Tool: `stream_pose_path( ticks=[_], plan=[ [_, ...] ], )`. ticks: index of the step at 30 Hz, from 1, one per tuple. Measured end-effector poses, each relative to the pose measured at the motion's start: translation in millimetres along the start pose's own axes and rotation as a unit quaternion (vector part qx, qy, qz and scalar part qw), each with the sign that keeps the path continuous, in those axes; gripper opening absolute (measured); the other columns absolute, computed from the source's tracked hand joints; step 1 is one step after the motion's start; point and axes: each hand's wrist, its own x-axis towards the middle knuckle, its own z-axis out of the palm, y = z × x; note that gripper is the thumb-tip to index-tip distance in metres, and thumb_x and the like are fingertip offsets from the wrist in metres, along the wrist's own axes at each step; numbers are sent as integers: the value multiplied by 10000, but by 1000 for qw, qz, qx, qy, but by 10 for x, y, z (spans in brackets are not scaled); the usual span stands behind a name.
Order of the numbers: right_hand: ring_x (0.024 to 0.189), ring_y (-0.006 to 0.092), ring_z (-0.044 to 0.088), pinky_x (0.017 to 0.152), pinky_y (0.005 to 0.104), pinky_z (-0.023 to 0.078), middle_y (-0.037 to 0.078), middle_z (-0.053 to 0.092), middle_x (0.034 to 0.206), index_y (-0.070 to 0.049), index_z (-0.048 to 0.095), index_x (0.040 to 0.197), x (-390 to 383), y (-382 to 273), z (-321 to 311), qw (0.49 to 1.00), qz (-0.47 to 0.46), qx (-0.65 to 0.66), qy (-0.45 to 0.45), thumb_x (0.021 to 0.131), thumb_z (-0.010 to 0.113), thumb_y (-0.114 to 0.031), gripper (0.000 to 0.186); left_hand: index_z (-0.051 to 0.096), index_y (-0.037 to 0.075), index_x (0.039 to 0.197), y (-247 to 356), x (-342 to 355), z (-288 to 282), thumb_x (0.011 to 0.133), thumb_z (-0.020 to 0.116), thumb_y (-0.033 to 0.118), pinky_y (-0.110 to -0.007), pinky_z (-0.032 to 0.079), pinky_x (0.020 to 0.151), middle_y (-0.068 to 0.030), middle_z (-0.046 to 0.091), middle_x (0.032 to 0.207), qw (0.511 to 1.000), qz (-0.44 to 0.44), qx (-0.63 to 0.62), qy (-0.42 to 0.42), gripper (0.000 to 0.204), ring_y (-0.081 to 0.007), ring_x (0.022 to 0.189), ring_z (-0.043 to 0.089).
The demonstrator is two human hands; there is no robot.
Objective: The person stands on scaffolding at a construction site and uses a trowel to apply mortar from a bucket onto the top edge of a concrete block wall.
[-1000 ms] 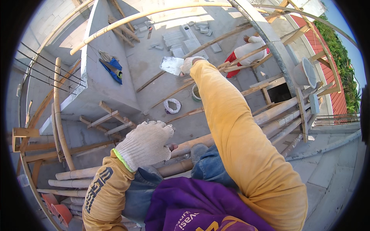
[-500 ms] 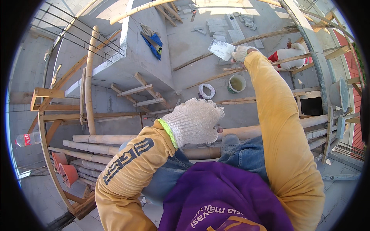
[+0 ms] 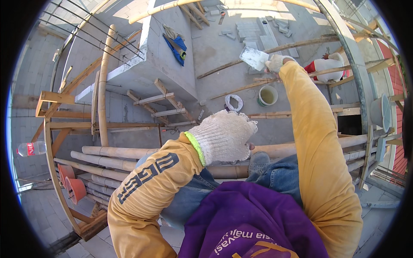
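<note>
My right hand (image 3: 276,64), in a whitish knit glove, is stretched far forward and closed on a trowel. The trowel's broad, roughly rectangular blade (image 3: 254,57) points to the left and is smeared pale white. My left hand (image 3: 227,137), in a similar glove with a lime-green cuff, is bent in front of my body. Its fingers are curled inward, with bare fingertips showing at the right side. Whatever it may grip is hidden by the glove. Below on the floor, a pale bucket (image 3: 267,95) with murky liquid stands beside an open white bag (image 3: 233,103).
Bamboo poles (image 3: 116,164) run across beneath me, by my shoe (image 3: 258,162). A co-worker (image 3: 328,69) is bent over at the right, below. A block wall (image 3: 165,60) carries a blue cloth bag (image 3: 175,49). Steel rods (image 3: 92,32) jut out at upper left. A grey bucket (image 3: 380,112) hangs right.
The view has shifted slightly, so the surroundings sit a little further right. My right hand still holds the trowel outstretched, and the left hand stays curled.
</note>
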Motion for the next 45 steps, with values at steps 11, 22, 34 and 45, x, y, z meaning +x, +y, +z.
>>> stream_pose_path(
  ticks=[11, 22, 34, 45],
  plan=[
    [535, 187, 571, 528, 363, 446, 42, 683, 732, -92, 731, 969, 77, 24, 3, 1000, -6, -22, -6, 995, 493, -394, 385, 660, -29, 1128, 8, -9, -30, 916, 636, 326, -480, 546, 917, -248, 676, 1064, 1000, -3, -2, -14, 414, -398, 1027, 681],
    [543, 167, 572, 505, 356, 445, 10, 696, 763, -83, 712, 975, 226, 132, 80, 1000, 4, -4, 1, 991, 496, -391, 376, 661, -26, 1120, 0, -8, -20, 917, 635, 338, -484, 546, 907, -243, 680, 1056, 1000, 5, -2, -8, 418, -407, 1004, 686],
    [540, 195, 579, 524, 376, 463, 59, 658, 714, -82, 700, 993, 10, 26, -10, 1000, 5, 5, -26, 991, 494, -408, 386, 668, -22, 1105, 14, -8, -55, 919, 640, 350, -479, 544, 911, -232, 684, 1055, 1000, 0, 3, -23, 417, -399, 1016, 685],
    [540, 188, 569, 519, 371, 453, 43, 654, 720, -97, 707, 1004, 2, 17, -9, 1000, 19, -4, -12, 992, 496, -434, 398, 663, -20, 1139, 6, -11, -32, 924, 638, 364, -481, 548, 916, -237, 684, 1074, 1000, 1, 5, -17, 441, -400, 1028, 685]
  ],
)
